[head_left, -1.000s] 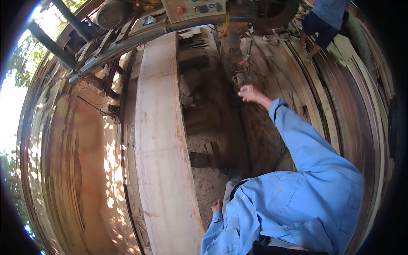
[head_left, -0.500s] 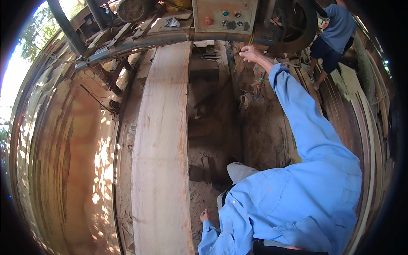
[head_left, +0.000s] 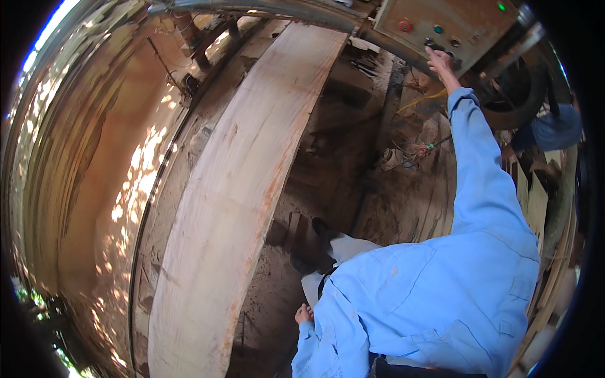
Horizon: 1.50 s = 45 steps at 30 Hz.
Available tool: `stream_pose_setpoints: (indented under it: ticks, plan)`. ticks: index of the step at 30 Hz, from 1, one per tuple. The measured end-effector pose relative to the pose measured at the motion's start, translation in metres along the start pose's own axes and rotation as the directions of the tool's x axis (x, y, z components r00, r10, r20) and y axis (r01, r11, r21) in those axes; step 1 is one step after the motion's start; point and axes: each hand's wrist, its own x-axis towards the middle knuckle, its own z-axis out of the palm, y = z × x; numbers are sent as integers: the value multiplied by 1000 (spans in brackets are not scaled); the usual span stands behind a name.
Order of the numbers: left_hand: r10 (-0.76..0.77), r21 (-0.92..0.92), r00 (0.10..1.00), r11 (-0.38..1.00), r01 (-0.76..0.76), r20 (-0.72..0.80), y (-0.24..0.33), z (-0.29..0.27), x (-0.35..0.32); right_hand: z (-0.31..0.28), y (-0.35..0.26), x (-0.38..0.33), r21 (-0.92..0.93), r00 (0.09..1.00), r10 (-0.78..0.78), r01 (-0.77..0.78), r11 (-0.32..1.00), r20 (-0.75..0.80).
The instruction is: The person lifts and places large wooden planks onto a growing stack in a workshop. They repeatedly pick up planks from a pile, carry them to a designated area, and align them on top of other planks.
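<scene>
My right hand is stretched far forward on a blue sleeve. Its fingers touch the lower edge of a rusty metal control box with a red button and green buttons. My left hand hangs low beside my blue shirt with its fingers curled and holds nothing. A long pale wooden plank lies on the saw bed to my left, running from near my left hand up toward the control box.
A sawdust-covered pit and dark timbers lie between the plank and my right arm. A large saw wheel stands behind the box. Another person in blue is at the far right. A broad reddish log fills the left.
My right hand has risen from the low area by the hanging cable up to the control box. The view has swung left and tilted.
</scene>
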Motion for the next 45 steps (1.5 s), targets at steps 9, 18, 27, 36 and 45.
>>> stream_pose_setpoints:
  ticks: [9, 18, 27, 36, 45]
  plan:
    - [268, 302, 960, 924, -233, -78, 26, 71, 11, 25, 9, 39, -77, 975, -189, 181, 980, -120]
    - [44, -332, 998, 941, -59, -50, 43, 64, 34, 23, 2, 62, 38, 996, -84, 85, 996, -26]
    - [-79, -362, 995, 931, 53, -56, -4, 107, 34, 28, -3, 74, 98, 998, -42, 47, 994, -49]
    - [-20, -311, 993, 950, -16, -114, -48, 131, 46, 27, -18, 46, 96, 998, -41, 45, 994, -39]
    - [-63, -469, 994, 883, 13, -91, -25, 125, 44, 26, -21, 42, 95, 1000, -19, 17, 995, 19]
